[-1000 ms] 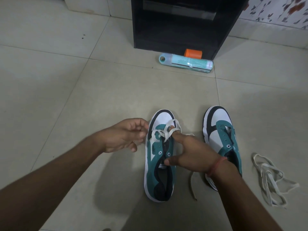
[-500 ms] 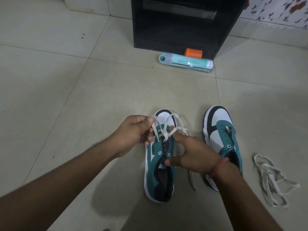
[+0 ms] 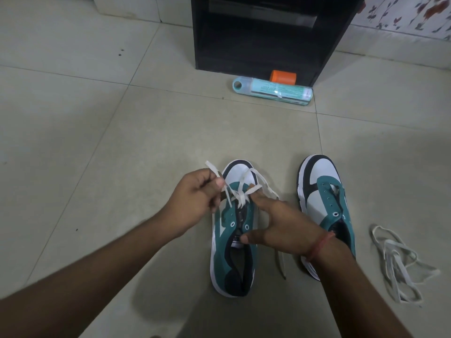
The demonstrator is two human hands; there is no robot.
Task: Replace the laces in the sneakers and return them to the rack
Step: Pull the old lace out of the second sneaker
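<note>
My left hand [image 3: 192,198] pinches the white lace [image 3: 240,191]; my right hand [image 3: 285,223], fingers extended, steadies the first sneaker [image 3: 231,264]. Only its toe eyelets are threaded. The second sneaker [image 3: 322,191] is unlaced, the spare lace [image 3: 400,262] lies beside it, and neither is on the rack [image 3: 256,45].

Pale tile floor [image 3: 102,132] all round fingers [image 3: 262,202], grey grout lines crossing it. Teal tube [image 3: 273,91] well beyond fingers, lying on side, ringed end pointing left. Orange cylinder [image 3: 283,77] just behind tube, contact unclear. Floral wall tile [image 3: 412,13] far beyond fingers, off right. Two dark specks [image 3: 120,51] far beyond, left. Single speck [image 3: 76,229] left of fingers, nearer.
</note>
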